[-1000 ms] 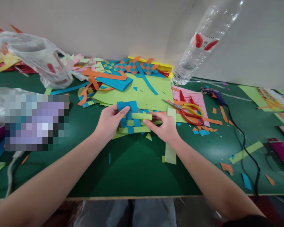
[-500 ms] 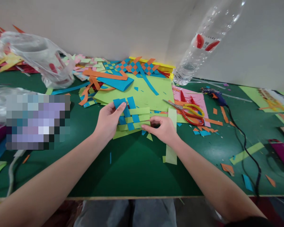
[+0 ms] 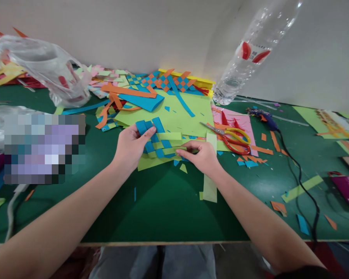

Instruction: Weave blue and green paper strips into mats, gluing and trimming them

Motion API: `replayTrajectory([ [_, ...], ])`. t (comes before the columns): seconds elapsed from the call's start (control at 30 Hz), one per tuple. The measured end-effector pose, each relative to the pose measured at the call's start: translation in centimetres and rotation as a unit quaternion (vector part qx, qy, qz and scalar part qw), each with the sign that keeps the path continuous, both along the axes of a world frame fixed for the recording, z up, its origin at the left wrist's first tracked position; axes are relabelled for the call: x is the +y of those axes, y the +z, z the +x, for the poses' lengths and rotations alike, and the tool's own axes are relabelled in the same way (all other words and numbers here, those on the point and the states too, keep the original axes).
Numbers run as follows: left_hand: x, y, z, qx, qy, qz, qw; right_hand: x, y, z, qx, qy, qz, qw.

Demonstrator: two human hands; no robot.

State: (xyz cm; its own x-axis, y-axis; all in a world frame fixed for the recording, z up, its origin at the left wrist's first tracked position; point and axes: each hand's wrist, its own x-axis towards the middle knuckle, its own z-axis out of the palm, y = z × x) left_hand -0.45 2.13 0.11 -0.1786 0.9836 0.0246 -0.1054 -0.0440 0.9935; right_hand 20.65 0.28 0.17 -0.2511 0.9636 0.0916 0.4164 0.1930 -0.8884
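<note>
My left hand [image 3: 128,146] pinches the left side of a woven piece of blue and light green paper strips [image 3: 161,141], thumb on top and fingers behind. The blue strips slant down through the green ones, whose loose ends point right. At the lower right of the weave, the thumb and forefinger of my right hand [image 3: 200,155] are closed on the end of a green strip. Beneath the weave lies a green paper sheet [image 3: 145,162]. A pale green strip [image 3: 210,190] lies partly under my right wrist.
Scissors [image 3: 231,137] with red and yellow handles lie to the right, near a glue gun [image 3: 266,119] with a black cable. A plastic bottle [image 3: 235,73] stands behind. Left are a bagged cup [image 3: 52,73] and a blurred-out device [image 3: 55,149]. Paper scraps dot the green table [image 3: 168,217].
The woven piece has shifted slightly left and its strips slant more. My right hand keeps nearly the same place at the lower green strips. The scissors and bottle stay put.
</note>
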Motion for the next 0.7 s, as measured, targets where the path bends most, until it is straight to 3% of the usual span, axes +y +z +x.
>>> replayTrajectory([
  [0.17, 0.09, 0.07, -0.06, 0.004, 0.007, 0.024, 1.000, 0.20, -0.07, 0.17, -0.030, -0.027, 0.017, 0.999],
  [0.27, 0.06, 0.02, -0.03, 0.013, 0.008, 0.023, 1.000, 0.19, 0.16, 0.17, 0.001, -0.043, 0.033, 0.999],
  [0.37, -0.11, -0.07, 0.06, 0.044, 0.011, 0.031, 0.998, 0.09, 0.31, 0.08, 0.020, -0.040, 0.049, 0.998],
  [0.53, -0.64, 0.05, 0.37, 0.087, -0.003, 0.060, 0.994, -0.03, 0.09, -0.20, -0.035, -0.033, 0.077, 0.996],
  [0.7, -0.84, 0.24, 0.37, 0.101, -0.026, 0.030, 0.994, -0.05, 0.15, -0.25, -0.066, -0.010, 0.075, 0.995],
])
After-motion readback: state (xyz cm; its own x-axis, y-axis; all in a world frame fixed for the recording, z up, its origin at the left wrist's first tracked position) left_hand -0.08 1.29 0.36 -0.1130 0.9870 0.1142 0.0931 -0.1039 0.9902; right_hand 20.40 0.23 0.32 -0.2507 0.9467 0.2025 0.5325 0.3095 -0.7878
